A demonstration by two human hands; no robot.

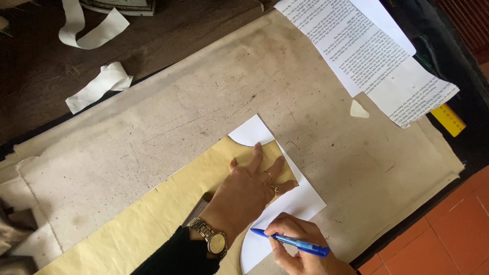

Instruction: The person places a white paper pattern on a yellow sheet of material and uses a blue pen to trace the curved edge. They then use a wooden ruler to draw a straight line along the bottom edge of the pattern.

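My left hand presses flat, fingers spread, on the yellow pattern piece over the white sheet on the table. Right hand, fingers clamped on the blue pen, tip at the curved edge. Best keep the pattern pinned, the pen tight against the edge.

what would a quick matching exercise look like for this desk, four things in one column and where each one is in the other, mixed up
Things:
1. blue plastic pen
2. yellow paper pattern piece
3. yellow ruler
4. white curled paper strips

Places:
A. on the dark table at top left
B. pressed flat under the left hand
C. at the right edge, half hidden by printed white pages
D. held in the right hand, tip on the white paper sheet

Pairs: 1-D, 2-B, 3-C, 4-A
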